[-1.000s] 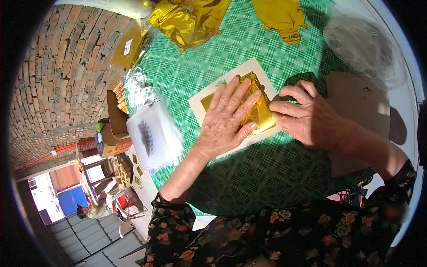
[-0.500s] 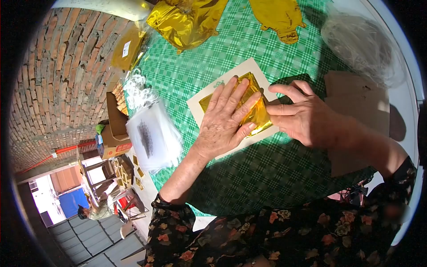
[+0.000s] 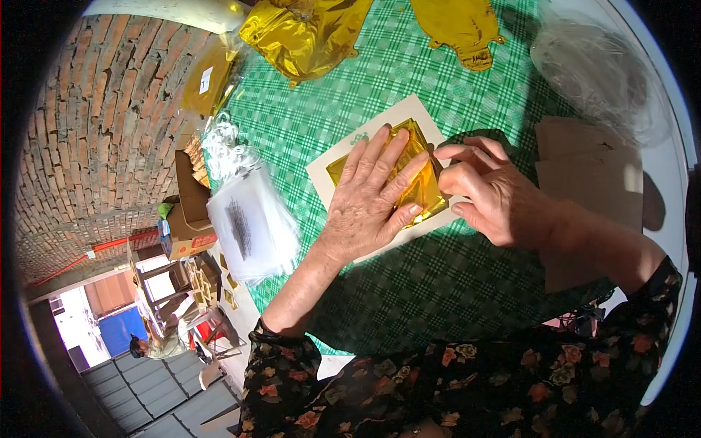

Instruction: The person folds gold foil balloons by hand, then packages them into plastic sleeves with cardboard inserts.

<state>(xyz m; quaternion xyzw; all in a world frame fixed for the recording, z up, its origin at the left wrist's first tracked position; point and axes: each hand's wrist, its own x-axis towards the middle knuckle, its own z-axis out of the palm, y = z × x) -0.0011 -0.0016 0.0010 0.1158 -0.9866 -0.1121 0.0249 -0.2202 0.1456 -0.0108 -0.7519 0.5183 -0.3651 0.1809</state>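
Observation:
My left hand (image 3: pixel 372 197) lies flat with fingers extended, pressing on a folded gold foil balloon (image 3: pixel 425 186). Beneath the balloon is a beige card (image 3: pixel 321 177), set at a slant on the table. At the balloon's right edge, my right hand (image 3: pixel 493 190) has its fingers curled in, with thumb and index finger close together; whatever they may grip is hidden. More gold foil balloons lie at the table's far side, one crumpled (image 3: pixel 307 44) and one flat (image 3: pixel 460 33).
A green checked tablecloth (image 3: pixel 365 299) covers the table. Clear plastic sleeves (image 3: pixel 252 226) and white string (image 3: pixel 228 150) lie left. On the right are more beige cards (image 3: pixel 584 190) and a clear plastic bag (image 3: pixel 595 77). Another person (image 3: pixel 164 343) sits in the background.
My right hand has drawn its fingers inward and shifted slightly along the balloon's right edge. My left hand, the balloon and the card have stayed in place.

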